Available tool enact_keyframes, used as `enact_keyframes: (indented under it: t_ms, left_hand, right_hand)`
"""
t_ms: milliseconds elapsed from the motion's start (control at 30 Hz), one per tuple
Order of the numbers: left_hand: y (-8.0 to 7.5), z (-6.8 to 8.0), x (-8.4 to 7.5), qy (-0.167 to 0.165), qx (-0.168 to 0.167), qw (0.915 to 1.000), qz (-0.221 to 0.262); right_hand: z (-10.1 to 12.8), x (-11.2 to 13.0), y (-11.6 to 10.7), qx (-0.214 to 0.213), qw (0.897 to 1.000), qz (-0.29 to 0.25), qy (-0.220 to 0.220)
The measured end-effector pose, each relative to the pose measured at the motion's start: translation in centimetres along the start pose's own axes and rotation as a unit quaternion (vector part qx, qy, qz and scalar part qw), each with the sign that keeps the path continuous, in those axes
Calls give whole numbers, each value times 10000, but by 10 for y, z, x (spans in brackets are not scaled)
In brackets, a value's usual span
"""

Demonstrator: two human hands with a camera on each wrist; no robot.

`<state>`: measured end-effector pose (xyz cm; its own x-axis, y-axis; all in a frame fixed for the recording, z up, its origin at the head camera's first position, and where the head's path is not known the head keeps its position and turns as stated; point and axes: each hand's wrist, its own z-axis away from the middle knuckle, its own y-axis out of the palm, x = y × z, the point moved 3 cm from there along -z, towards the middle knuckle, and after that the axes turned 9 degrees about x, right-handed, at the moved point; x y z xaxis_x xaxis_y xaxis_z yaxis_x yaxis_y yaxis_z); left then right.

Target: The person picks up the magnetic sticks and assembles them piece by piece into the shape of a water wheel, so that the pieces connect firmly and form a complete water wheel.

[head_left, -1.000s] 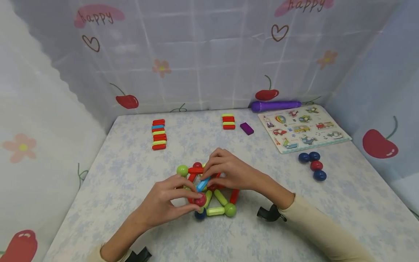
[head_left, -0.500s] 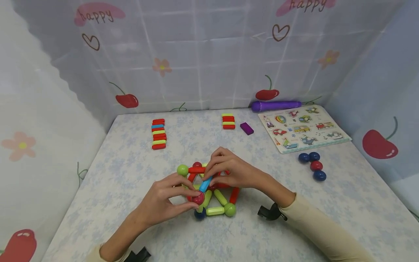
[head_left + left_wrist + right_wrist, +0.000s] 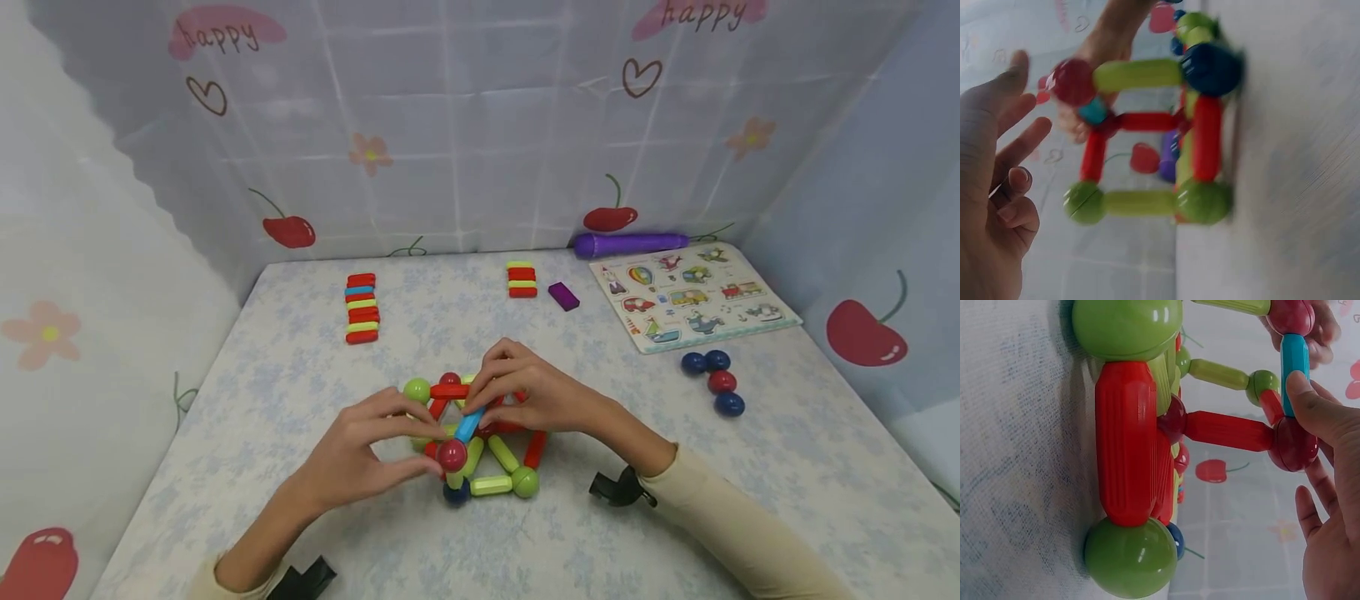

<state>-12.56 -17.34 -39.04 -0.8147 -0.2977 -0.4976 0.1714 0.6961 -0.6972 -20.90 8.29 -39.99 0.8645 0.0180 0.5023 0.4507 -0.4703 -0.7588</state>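
Note:
A frame of red and green magnetic sticks joined by balls (image 3: pixel 491 454) stands on the table's middle. At its top a blue stick (image 3: pixel 468 427) runs down to a dark red ball (image 3: pixel 452 454). My right hand (image 3: pixel 480 404) pinches the blue stick's upper end, and in the right wrist view the thumb (image 3: pixel 1310 403) lies on the blue stick (image 3: pixel 1295 359) beside another red ball (image 3: pixel 1294 444). My left hand (image 3: pixel 408 442) hovers by the dark red ball, and in the left wrist view its fingers (image 3: pixel 1013 106) are spread, just apart from that ball (image 3: pixel 1074 81).
At the back lie a row of red, green and blue sticks (image 3: pixel 362 308), a shorter stack (image 3: pixel 522 279), a purple block (image 3: pixel 563 296) and a purple cylinder (image 3: pixel 630 243). A picture puzzle board (image 3: pixel 693 296) and blue and red balls (image 3: pixel 712 382) sit right. Curtains wall three sides.
My left hand has let go of the dark red ball and its fingers have spread. The blue stick has tipped more upright onto that ball, with my right hand holding it throughout.

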Motion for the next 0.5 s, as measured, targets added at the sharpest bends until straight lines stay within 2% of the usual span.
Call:
enact_keyframes:
  t_ms: [67,100,167,233,333,400,500]
  left_hand:
    - [-19,-4,12,-326,-169,9990,-267]
    - [-30,-6,22,-618,-254,9965,-496]
    - [-51,-9,46,-1312,-322,9848,-1096]
    - [-67,-9,73,-2139,-168,9630,-1629]
    - [-79,-2,113,-3177,377,9234,-2120]
    - [-80,3,134,-3601,695,9030,-2240]
    - [-76,9,155,-3841,937,8875,-2368]
  right_hand:
    - [1,1,-2,15,10000,24,89]
    - [1,1,-3,6,9999,38,145]
    - [2,2,-7,-15,9996,69,269]
    - [4,2,-11,-40,9991,80,417]
    - [7,1,-17,-38,9981,78,607]
    - [8,1,-20,-2,9972,67,741]
    - [8,0,-23,68,9958,63,906]
